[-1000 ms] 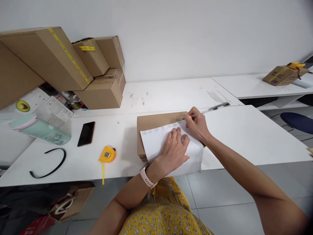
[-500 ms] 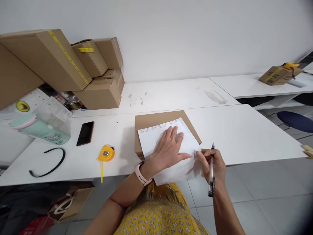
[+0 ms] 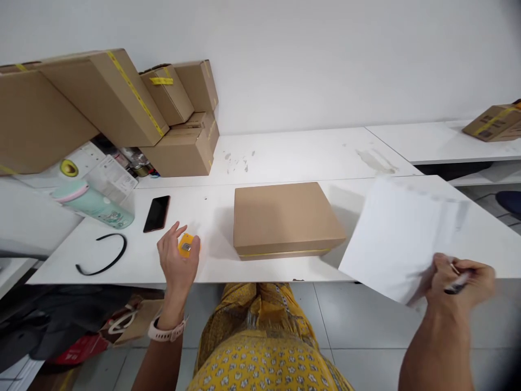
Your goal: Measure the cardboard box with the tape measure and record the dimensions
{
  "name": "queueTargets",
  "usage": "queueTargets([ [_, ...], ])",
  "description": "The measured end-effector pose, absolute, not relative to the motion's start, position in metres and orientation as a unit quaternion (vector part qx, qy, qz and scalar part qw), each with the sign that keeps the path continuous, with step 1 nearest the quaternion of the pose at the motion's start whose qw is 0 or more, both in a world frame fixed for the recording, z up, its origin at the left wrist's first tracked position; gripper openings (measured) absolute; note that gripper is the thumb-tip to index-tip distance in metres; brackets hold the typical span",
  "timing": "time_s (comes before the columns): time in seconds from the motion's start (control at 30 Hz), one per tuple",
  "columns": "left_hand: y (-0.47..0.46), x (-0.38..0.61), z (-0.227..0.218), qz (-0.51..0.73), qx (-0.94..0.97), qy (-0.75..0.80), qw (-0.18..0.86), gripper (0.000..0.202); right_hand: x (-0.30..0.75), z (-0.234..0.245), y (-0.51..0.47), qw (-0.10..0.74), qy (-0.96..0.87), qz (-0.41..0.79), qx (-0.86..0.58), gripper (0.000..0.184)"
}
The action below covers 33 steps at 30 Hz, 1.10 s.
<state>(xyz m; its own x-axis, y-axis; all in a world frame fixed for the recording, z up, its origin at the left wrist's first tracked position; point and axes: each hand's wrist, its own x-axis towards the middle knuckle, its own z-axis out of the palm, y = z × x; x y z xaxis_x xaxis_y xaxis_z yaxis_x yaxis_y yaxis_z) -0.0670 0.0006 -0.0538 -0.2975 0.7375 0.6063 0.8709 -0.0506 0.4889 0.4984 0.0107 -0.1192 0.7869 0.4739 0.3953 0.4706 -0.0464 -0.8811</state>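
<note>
My left hand (image 3: pixel 179 258) is around a yellow tape measure (image 3: pixel 186 246) at the table's front edge, thumb on its right side and fingers on its left. The palm hides part of the tape measure. Far to the right, my right hand (image 3: pixel 462 279), blurred by motion, pinches a white sheet of paper (image 3: pixel 391 239) by its near corner. A pen (image 3: pixel 459 283) is held in the same hand. The paper is raised and tilted over the right part of the table. Between my hands a closed cardboard box (image 3: pixel 285 214) lies flat, with yellow tape along its front.
Stacked cardboard boxes (image 3: pixel 179 155) fill the back left. In front of them are a mint green tumbler (image 3: pixel 97 205), a phone (image 3: pixel 157 213) and a black curved band (image 3: pixel 118 255). Another box (image 3: pixel 494 124) stands on the far right table.
The paper has been lifted off the box and carried right by my right hand, pen still in it. My left hand has left the paper and moved left to the tape measure.
</note>
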Motion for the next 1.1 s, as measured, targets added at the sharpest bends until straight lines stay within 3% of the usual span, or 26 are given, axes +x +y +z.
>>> queueTargets([
  [0.13,0.001,-0.096,-0.09,-0.279,-0.565,-0.776,0.005,0.05,0.504,-0.149,0.007,0.423,-0.349,0.073,-0.833,0.028],
  [0.2,0.002,-0.099,-0.099,-0.233,-0.553,-0.799,-0.035,0.058,0.496,-0.152,0.012,0.334,-0.415,0.039,-0.846,0.021],
  [0.37,0.007,-0.094,-0.105,-0.182,-0.553,-0.809,-0.073,0.06,0.456,-0.145,0.035,0.244,-0.575,-0.067,-0.778,0.012],
  [0.53,0.01,-0.095,-0.103,-0.29,-0.51,-0.8,-0.125,0.052,0.427,-0.147,0.053,0.138,-0.652,-0.066,-0.743,0.048],
  [0.67,0.002,-0.094,-0.087,-0.347,-0.48,-0.786,-0.177,0.058,0.419,-0.133,0.051,0.232,-0.619,-0.08,-0.746,0.049],
  [0.73,-0.008,-0.086,-0.068,-0.417,-0.462,-0.734,-0.273,0.061,0.403,-0.112,0.039,0.342,-0.567,-0.114,-0.74,0.043],
  [0.8,-0.018,-0.07,-0.045,-0.521,-0.417,-0.605,-0.434,0.062,0.374,-0.085,0.019,0.468,-0.504,-0.132,-0.714,0.035],
  [0.87,-0.025,-0.047,-0.023,-0.549,-0.403,-0.474,-0.557,0.059,0.333,-0.06,-0.003,0.585,-0.452,-0.07,-0.67,0.028],
  [0.93,-0.028,-0.022,-0.008,-0.518,-0.424,-0.385,-0.635,0.055,0.289,-0.04,-0.022,0.625,-0.483,0.125,-0.6,0.02],
  [1.03,-0.027,0.009,0.002,-0.458,-0.475,-0.306,-0.686,0.047,0.239,-0.026,-0.036,0.479,-0.57,0.481,-0.462,0.037],
  [1.1,-0.026,0.019,0.003,-0.435,-0.509,-0.279,-0.688,0.045,0.222,-0.023,-0.037,0.425,-0.55,0.595,-0.404,0.046],
])
